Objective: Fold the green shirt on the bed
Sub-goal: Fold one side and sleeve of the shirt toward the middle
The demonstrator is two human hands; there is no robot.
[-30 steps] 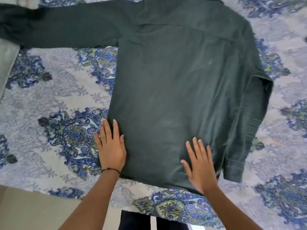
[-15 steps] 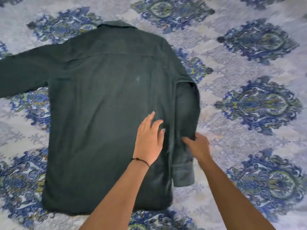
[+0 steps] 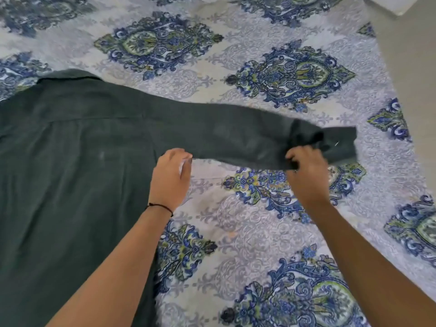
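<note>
Where folded down beside the body half a second earlier, find the sleeve of the green shirt now drawn straight out rightward across the bed, cuff end gripped by the right hand. Locate the left hand at the armpit, fingers curled, grip not determinable. Treat as spreading flat; no fold made yet.

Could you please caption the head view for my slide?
Right hand grips the outstretched sleeve of the green shirt near the cuff; left hand at its underarm.
</note>
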